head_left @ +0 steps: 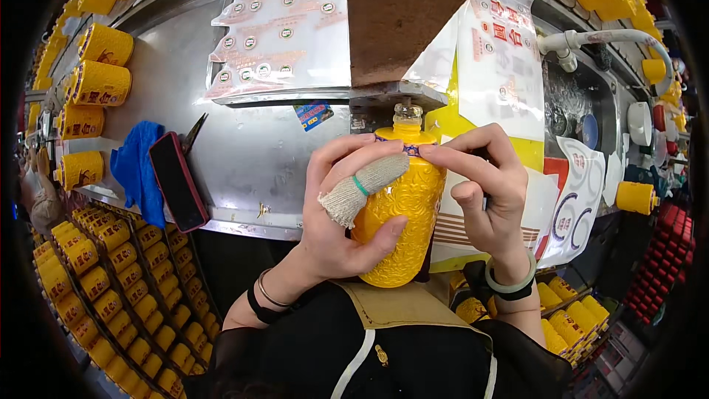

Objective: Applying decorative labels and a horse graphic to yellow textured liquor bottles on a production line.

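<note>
A yellow embossed bottle (402,214) with a clear glass top leans upright against my lap at the middle. My left hand (340,214) is closed around its left side, the thumb across the front. One left finger wears a grey knitted finger sleeve with a green band. Around the bottle's shoulder runs a narrow blue-and-purple patterned label strip (410,150). My left fingertips rest at its left part. My right hand (491,185) presses an index fingertip on the strip's right end; its thumb stands apart, holding nothing. The back of the bottle is hidden.
Label sheets (284,22) lie on the metal bench at left, more sheets (502,66) at right. A brown post (413,15) rises behind the bottle. A phone (179,181), blue cloth (136,166) and scissors (195,131) lie left. A sink (572,103) and racks of yellow bottles (122,292) surround me.
</note>
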The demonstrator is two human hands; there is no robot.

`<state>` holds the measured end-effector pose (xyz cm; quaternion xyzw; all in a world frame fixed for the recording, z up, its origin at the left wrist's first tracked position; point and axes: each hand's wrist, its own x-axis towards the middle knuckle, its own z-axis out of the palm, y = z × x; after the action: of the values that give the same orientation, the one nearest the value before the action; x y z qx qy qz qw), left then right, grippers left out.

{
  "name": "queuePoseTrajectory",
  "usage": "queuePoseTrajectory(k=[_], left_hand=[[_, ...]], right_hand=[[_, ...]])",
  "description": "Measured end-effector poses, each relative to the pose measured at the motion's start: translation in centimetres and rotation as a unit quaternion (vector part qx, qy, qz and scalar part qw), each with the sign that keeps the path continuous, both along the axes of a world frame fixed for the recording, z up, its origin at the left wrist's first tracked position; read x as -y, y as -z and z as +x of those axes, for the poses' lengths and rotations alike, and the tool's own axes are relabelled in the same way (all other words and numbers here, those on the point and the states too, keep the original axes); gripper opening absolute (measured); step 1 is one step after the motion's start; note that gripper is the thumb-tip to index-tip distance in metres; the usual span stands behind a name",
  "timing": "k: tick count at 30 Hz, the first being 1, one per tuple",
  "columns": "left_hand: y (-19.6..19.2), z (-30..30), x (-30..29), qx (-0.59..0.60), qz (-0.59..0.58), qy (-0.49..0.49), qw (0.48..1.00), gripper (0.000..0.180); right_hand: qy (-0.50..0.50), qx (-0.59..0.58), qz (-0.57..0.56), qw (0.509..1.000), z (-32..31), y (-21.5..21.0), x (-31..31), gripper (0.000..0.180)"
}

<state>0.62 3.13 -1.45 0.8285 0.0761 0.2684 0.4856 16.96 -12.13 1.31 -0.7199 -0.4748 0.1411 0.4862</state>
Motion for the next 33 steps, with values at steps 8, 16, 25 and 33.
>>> queuePoseTrajectory(k=[8,16,25,33], left_hand=[[-0.1,0.1,-0.1,0.004,0.007,0.007,1.0,0.048],[0.0,0.1,-0.3,-0.007,0.017,0.027,0.999,0.051],[-0.1,0.1,-0.6,-0.005,-0.019,0.002,1.0,0.05],[0.5,0.2,-3.0,-0.076,-0.103,0.032,0.991,0.085]], right_hand=[[0.0,0.005,-0.001,1.0,0.0,0.0,-0.1,0.03],[0.001,-0.007,-0.001,1.0,-0.1,0.0,-0.2,0.033],[-0.005,-0.008,0.009,1.0,0.1,-0.1,-0.1,0.035],[0.069,-0.062,0.051,0.994,-0.7,1.1,1.2,0.047]])
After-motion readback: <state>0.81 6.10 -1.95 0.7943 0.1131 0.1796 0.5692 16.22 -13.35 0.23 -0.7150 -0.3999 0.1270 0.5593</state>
